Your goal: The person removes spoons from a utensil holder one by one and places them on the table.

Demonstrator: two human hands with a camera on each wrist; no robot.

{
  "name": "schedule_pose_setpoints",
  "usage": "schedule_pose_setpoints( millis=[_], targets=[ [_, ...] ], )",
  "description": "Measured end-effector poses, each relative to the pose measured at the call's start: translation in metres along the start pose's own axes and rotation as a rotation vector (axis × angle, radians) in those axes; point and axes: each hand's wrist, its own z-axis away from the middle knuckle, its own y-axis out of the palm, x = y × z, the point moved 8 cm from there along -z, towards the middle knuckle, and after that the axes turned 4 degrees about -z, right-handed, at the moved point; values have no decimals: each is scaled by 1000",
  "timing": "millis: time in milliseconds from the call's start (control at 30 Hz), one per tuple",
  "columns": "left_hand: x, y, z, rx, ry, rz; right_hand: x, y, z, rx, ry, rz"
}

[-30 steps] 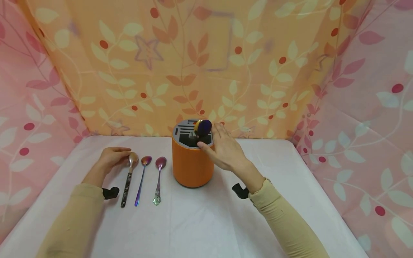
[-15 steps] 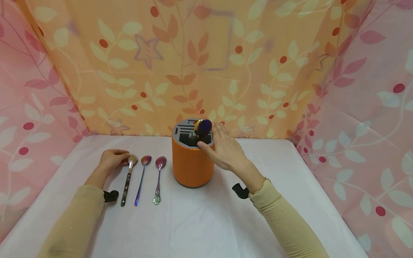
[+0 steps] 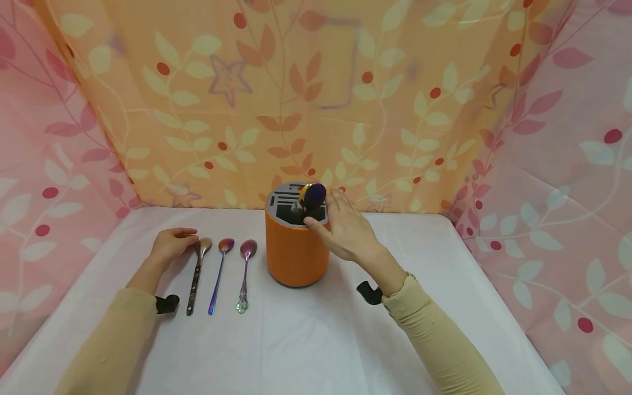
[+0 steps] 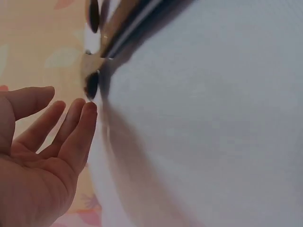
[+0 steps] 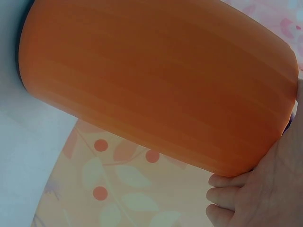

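Three spoons lie side by side on the white cloth in the head view. The leftmost spoon (image 3: pixel 195 278) has a dark patterned handle; beside it are a slim bluish-purple spoon (image 3: pixel 218 280) and a purplish spoon (image 3: pixel 244 274) with an ornate handle end. My left hand (image 3: pixel 171 244) is at the leftmost spoon's bowl; in the left wrist view its fingers (image 4: pixel 78 137) are apart from the thumb, fingertips by the bowl, contact unclear. My right hand (image 3: pixel 349 230) rests against the upper right side of an orange utensil holder (image 3: pixel 296 255), thumb at the rim, fingers extended behind.
Spoons, one with a dark purple-gold bowl (image 3: pixel 315 195), stand in the holder's large opening; its grey top (image 3: pixel 282 192) also has narrow slots. White cloth (image 3: pixel 316 340) covers the table. Leaf-patterned curtains (image 3: pixel 306 109) stand behind and at both sides.
My left fingertips first reached over the leftmost spoon's bowl, then drew slightly back to its left edge. The spoons stay nearly in place, and my right hand keeps its position on the holder.
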Motion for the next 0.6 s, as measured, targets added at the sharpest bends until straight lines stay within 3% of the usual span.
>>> schedule_pose_setpoints(
  millis=[133,267,433,600],
  targets=[
    [-18,-4,7,14,43,39,-1,0,1,-1,1,0],
    [-48,-8,13,-14,132,119,-2,1,0,-3,0,3],
    [-101,-12,29,-93,256,171,-1,0,0,-8,-6,6],
    [-156,-6,55,-155,365,213,-1,0,-1,-13,-9,7]
  ],
)
